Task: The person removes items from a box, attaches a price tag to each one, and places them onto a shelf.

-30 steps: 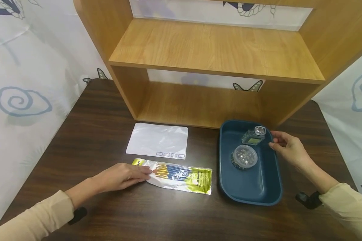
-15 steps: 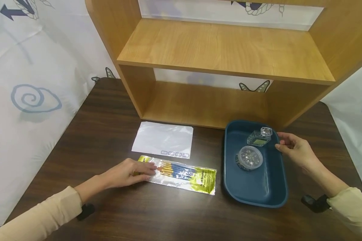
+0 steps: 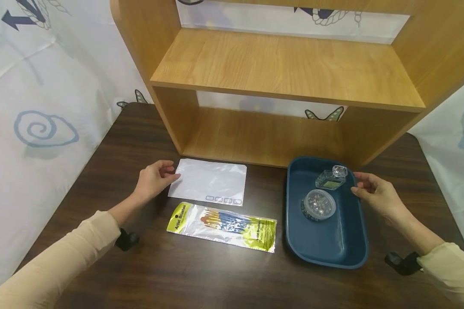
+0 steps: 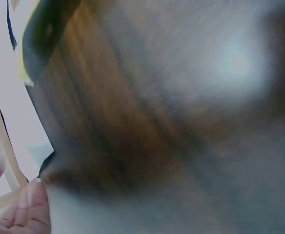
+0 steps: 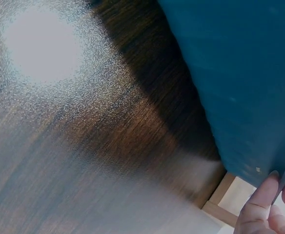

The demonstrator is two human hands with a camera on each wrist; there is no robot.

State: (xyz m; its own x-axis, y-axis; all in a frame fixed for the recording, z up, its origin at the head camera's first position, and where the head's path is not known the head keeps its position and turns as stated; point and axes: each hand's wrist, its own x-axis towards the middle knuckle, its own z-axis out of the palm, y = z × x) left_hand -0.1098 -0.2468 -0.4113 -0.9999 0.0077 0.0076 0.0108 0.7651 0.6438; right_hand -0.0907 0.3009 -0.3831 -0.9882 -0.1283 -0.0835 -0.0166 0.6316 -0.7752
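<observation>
My left hand (image 3: 154, 180) is at the left edge of a white envelope (image 3: 209, 180) with small printed boxes in its lower right corner. Its thumb overlaps the envelope's edge in the head view, and a gap shows between thumb and fingers. Below the envelope lies a clear packet of artist brushes (image 3: 224, 226) with yellow-green ends. On the right, my right hand (image 3: 380, 195) pinches the right rim of a blue tray (image 3: 326, 246); the right wrist view shows thumb and fingers on either side of that rim (image 5: 284, 170). In the tray are a glass bottle (image 3: 330, 179) and a round clear-lidded tub (image 3: 319, 204).
A wooden shelf unit (image 3: 286, 64) stands at the back of the dark wooden table (image 3: 201, 274). The tray's far end reaches the shelf's front right. White patterned cloth (image 3: 54, 171) hangs around the table.
My left hand has left the brush packet and moved up to the envelope's left edge. The right hand stays at the tray's rim.
</observation>
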